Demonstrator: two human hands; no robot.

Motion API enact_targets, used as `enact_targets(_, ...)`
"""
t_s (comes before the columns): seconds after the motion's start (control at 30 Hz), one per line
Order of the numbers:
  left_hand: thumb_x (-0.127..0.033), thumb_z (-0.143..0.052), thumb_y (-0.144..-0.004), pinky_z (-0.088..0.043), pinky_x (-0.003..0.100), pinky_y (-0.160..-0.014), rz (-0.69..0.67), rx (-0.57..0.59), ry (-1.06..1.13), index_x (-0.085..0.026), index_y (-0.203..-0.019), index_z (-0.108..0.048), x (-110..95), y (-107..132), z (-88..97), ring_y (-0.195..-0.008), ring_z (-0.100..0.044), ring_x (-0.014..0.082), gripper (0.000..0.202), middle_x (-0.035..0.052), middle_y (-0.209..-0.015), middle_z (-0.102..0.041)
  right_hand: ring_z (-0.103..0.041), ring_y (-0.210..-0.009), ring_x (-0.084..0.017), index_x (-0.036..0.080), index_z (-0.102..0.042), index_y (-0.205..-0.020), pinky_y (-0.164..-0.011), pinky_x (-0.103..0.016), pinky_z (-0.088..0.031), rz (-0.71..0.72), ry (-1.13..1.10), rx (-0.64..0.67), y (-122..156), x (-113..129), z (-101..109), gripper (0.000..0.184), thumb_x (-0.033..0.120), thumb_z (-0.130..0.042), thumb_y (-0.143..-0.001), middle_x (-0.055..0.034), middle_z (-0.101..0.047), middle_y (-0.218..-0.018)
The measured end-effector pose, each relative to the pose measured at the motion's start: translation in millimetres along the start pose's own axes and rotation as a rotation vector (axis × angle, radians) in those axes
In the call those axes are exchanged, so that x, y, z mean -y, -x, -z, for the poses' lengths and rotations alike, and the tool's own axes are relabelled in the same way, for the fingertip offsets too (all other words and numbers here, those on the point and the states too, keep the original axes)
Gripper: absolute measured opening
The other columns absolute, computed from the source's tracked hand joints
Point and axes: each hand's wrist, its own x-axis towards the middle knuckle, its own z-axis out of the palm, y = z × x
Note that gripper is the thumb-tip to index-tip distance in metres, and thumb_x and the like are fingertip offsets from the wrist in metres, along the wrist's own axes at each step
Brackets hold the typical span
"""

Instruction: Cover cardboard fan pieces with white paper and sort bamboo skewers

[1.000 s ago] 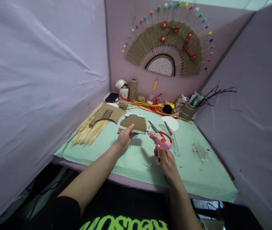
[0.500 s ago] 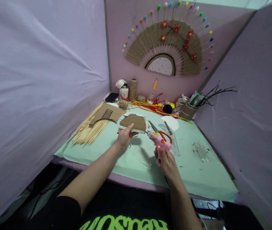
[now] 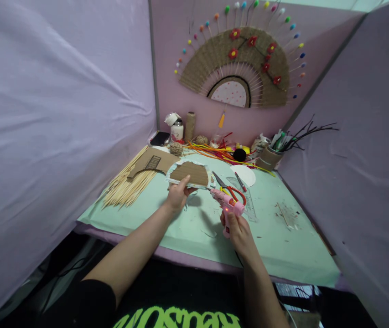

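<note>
My left hand [image 3: 178,197] grips a semicircular piece of cardboard [image 3: 190,173] by its lower edge, thumb on top. A pale blue-white border runs round the brown cardboard. In my right hand [image 3: 238,230] is a pink hot glue gun [image 3: 227,203] with a small orange light lit on its side. Its nozzle points left at the lower right corner of the cardboard, close to or touching it; I cannot tell which. Just behind the glue gun lie scissors [image 3: 238,195] with orange handles, beside a clear ruler [image 3: 251,207].
Bamboo sticks [image 3: 121,193] lie at the left under a cut cardboard sheet [image 3: 142,159]. Twine [image 3: 176,148], coloured pipe cleaners [image 3: 211,151] and a pot of twigs [image 3: 269,157] line the back. A white paper disc [image 3: 249,175] lies behind the scissors. A decorated fan [image 3: 211,59] hangs on the wall.
Almost nothing differs. The cardboard and the glue gun have shifted very slightly to the left, and both hands keep their grip.
</note>
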Motion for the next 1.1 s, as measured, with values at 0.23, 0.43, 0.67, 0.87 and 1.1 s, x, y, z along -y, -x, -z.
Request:
enact_targets(0.23, -0.033, -0.078, -0.067, -0.054, 0.029, -0.070, 0.001, -0.014, 0.002, -0.025, -0.120, -0.057, -0.4, 0.3, 0.1, -0.089, -0.066, 0.0183, 0.058, 0.0030, -0.107, -0.070, -0.044, -0.054, -0.014, 0.021, -0.046, -0.067, -0.052, -0.027, -0.037, 0.002, -0.008, -0.012, 0.6, -1.7, -0.6, 0.055, 0.068, -0.029, -0.089, -0.0010, -0.048, -0.060)
enact_targets(0.43, -0.032, -0.078, -0.067, -0.053, 0.032, -0.074, -0.012, -0.028, -0.001, -0.027, -0.118, -0.057, -1.2, -0.1, -0.4, -0.090, -0.065, 0.0176, 0.056, 0.0016, -0.106, -0.070, -0.044, -0.055, -0.014, 0.021, -0.046, -0.067, -0.051, -0.027, -0.036, 0.005, -0.020, -0.014, 1.0, -3.6, -0.9, 0.052, 0.065, -0.031, -0.090, -0.0009, -0.047, -0.060)
enact_targets(0.67, -0.032, -0.078, -0.066, -0.053, 0.033, -0.078, 0.003, -0.052, 0.031, -0.025, -0.115, -0.059, -1.7, -0.2, -1.9, -0.084, -0.066, 0.0160, 0.053, 0.0014, -0.101, -0.071, -0.043, -0.055, -0.014, 0.021, -0.045, -0.066, -0.051, -0.027, -0.036, 0.004, -0.013, -0.001, 1.0, -1.3, -0.5, 0.054, 0.067, -0.030, -0.089, -0.0009, -0.046, -0.060)
enact_targets(0.87, -0.031, -0.077, -0.067, -0.054, 0.030, -0.073, 0.008, -0.059, 0.039, -0.025, -0.114, -0.059, -2.6, -0.9, -1.8, -0.082, -0.066, 0.0153, 0.050, 0.0016, -0.099, -0.071, -0.042, -0.053, -0.013, 0.021, -0.047, -0.067, -0.050, -0.027, -0.036, -0.001, -0.036, -0.002, 2.0, 2.9, 0.6, 0.056, 0.069, -0.029, -0.089, 0.0003, -0.045, -0.058)
enact_targets(1.1, -0.030, -0.077, -0.068, -0.055, 0.028, -0.070, 0.010, -0.031, 0.019, -0.025, -0.116, -0.057, -2.2, 0.5, -2.0, -0.088, -0.065, 0.0167, 0.052, 0.0022, -0.103, -0.070, -0.044, -0.054, -0.013, 0.020, -0.049, -0.070, -0.049, -0.026, -0.037, 0.003, -0.050, -0.027, 1.5, 4.4, -0.1, 0.054, 0.067, -0.031, -0.089, 0.0000, -0.047, -0.061)
